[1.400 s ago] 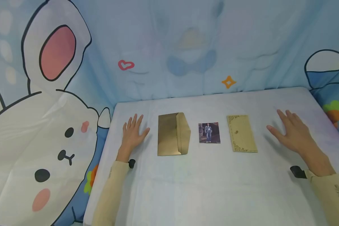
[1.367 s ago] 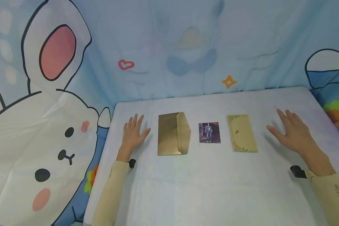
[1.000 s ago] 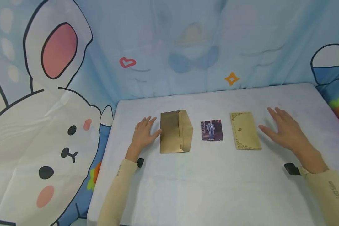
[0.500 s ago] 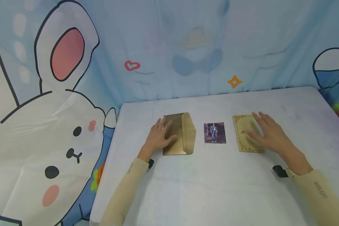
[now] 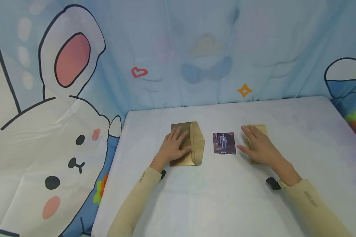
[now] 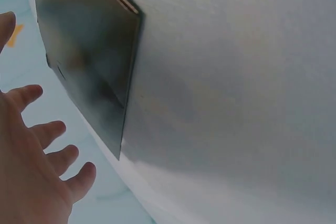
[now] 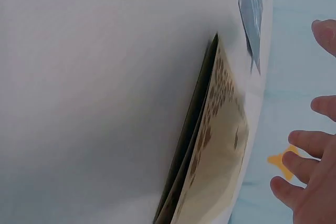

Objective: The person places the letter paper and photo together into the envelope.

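Note:
My left hand [image 5: 172,146] is spread above a gold envelope [image 5: 198,144], whose pointed flap lies toward the right. In the left wrist view a gap shows between the fingers and the shiny envelope [image 6: 86,51]. Over a cream folded card [image 5: 262,129] with a brown ornamental border hovers my right hand [image 5: 259,148], hiding most of it. The right wrist view shows the card [image 7: 215,145] slightly parted along its edge, with the fingers apart from it. Between the hands lies a small square photo [image 5: 224,143] of a standing person. Neither hand holds anything.
A white cloth covers the table [image 5: 195,204]. Behind it hangs a light blue curtain [image 5: 166,39] printed with a heart and a star. A large printed rabbit [image 5: 26,158] fills the left side.
Both hands have moved inward from the table's sides, the left over the envelope, the right leftward over the card. Envelope, photo and card stay in place; the head view has shifted slightly.

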`<control>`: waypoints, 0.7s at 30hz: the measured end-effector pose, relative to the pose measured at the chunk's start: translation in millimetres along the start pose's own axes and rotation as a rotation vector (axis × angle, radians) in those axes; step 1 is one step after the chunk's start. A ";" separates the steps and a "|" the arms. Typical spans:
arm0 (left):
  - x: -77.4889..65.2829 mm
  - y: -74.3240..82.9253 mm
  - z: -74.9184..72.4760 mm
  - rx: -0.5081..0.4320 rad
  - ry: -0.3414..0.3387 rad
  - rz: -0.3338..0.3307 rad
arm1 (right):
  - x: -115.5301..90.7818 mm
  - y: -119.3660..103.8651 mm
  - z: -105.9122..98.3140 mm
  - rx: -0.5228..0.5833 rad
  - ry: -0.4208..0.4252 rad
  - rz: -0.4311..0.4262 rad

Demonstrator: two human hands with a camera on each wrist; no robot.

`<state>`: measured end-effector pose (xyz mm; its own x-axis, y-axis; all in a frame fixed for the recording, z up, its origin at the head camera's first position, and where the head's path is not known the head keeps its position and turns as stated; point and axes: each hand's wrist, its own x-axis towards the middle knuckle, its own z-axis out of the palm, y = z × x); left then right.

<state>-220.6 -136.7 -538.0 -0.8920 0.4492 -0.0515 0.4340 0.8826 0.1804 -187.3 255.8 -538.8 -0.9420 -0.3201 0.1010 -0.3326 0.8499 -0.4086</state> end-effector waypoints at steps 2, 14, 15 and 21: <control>1.3 1.7 1.0 0.013 -0.001 0.002 | 3.7 -5.7 4.1 -0.007 -0.004 -0.018; 6.6 11.8 2.3 -0.006 -0.013 0.002 | 35.2 -63.2 25.4 -0.049 -0.072 -0.142; 7.1 12.7 2.5 -0.005 -0.014 0.002 | 38.1 -69.0 28.0 -0.056 -0.079 -0.163; 10.5 15.8 3.1 0.029 -0.038 -0.009 | 55.2 -102.3 46.4 -0.088 -0.171 -0.248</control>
<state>-222.8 -117.6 -538.7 -0.8908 0.4454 -0.0900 0.4298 0.8902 0.1508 -203.2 131.7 -533.5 -0.8128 -0.5817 0.0307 -0.5611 0.7676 -0.3099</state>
